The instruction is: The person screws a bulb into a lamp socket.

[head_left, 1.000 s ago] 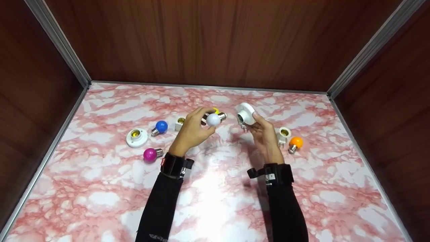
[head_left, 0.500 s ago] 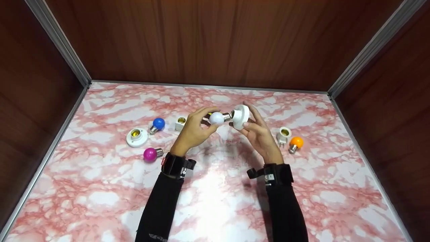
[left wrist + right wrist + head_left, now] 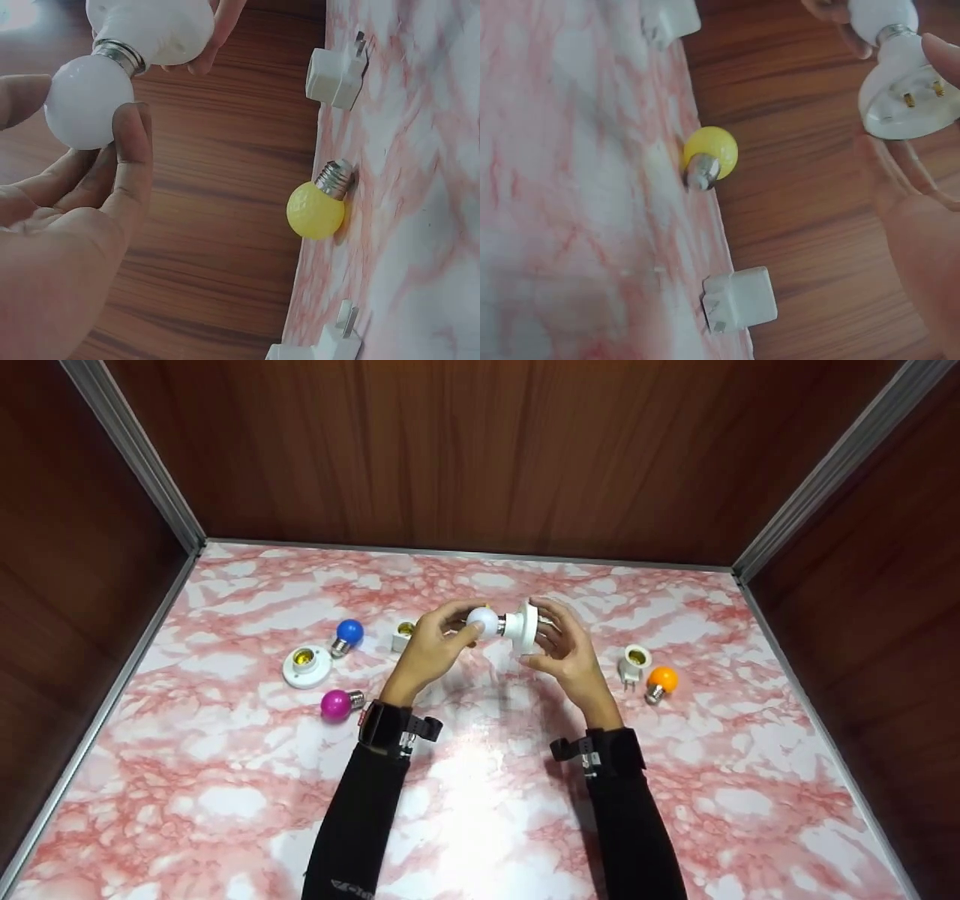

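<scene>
My left hand (image 3: 429, 652) pinches the globe of a white light bulb (image 3: 482, 620) between thumb and fingertips. My right hand (image 3: 576, 658) grips a round white lamp socket (image 3: 528, 628) by its wide base. Both are held up above the table. The bulb's screw end points right into the mouth of the socket, and some metal thread (image 3: 120, 56) shows between globe and socket in the left wrist view. Brass contacts on the underside of the socket base (image 3: 900, 120) face the right wrist camera. Past the hands lies a yellow bulb (image 3: 316, 210).
On the pink-white table (image 3: 247, 795), a second round socket (image 3: 315, 678), a blue bulb (image 3: 349, 631) and a magenta bulb (image 3: 335, 706) lie left. A plug-in socket (image 3: 400, 642) sits by the left hand; another (image 3: 630, 669) and an orange bulb (image 3: 663, 679) are right. Wooden walls (image 3: 480, 457) enclose the table.
The right hand has turned the socket toward the bulb and moved it left, bringing bulb and socket together. The blue bulb on the table has rolled slightly left and away.
</scene>
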The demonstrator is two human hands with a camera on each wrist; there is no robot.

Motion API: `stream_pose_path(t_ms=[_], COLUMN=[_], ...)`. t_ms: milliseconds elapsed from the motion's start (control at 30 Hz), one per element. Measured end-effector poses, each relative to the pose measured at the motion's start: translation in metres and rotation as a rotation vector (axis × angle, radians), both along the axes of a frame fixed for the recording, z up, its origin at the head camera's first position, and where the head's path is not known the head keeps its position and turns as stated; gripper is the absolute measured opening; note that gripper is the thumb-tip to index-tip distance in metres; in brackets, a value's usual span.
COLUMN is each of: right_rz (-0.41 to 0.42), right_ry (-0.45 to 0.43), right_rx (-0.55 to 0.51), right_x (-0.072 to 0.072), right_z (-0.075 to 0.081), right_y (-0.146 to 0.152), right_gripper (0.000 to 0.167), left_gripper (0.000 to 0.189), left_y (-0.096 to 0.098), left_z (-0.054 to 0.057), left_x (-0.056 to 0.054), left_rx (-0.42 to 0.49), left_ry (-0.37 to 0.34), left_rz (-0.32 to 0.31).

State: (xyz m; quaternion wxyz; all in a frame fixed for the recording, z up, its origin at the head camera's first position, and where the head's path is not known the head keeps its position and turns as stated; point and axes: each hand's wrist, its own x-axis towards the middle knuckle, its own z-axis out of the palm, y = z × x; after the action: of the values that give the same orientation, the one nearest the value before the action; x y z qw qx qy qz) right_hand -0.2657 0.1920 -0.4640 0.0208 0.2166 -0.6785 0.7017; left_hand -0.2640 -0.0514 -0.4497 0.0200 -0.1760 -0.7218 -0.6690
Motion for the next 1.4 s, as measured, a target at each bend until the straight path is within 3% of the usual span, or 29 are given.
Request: stream_pose_path(t_ms=[200, 367, 733, 1200, 1400], right_rz=[0.022, 0.046, 0.066, 0.045, 0.034], right_ry=[0.027, 0.001, -0.1, -0.062, -0.097], right_rx=[0.017, 0.05, 0.043, 0.072, 0.091], right_x=[0.0, -0.001, -0.002, -0.002, -0.003], right_z=[-0.003, -0.005, -0.008, -0.006, -0.007], right_y=[0.002, 0.003, 0.006, 0.01, 0.01], right_gripper=[0.083, 0.082, 0.071, 0.077, 0.071], left_gripper=[0.041, 0.043, 0.043, 0.041, 0.044], left_y=[-0.001, -0.002, -0.002, 0.003, 0.001], left_z=[0.0, -0.001, -0.003, -0.007, -0.009], left_x=[-0.001, -0.001, 0.0, -0.006, -0.004], left_rx=[0.0, -0.043, -0.015, -0.058, -0.007], left_ry=[-0.018, 0.034, 0.103, 0.056, 0.085], left_rz=[-0.009, 0.009, 0.007, 0.04, 0.01])
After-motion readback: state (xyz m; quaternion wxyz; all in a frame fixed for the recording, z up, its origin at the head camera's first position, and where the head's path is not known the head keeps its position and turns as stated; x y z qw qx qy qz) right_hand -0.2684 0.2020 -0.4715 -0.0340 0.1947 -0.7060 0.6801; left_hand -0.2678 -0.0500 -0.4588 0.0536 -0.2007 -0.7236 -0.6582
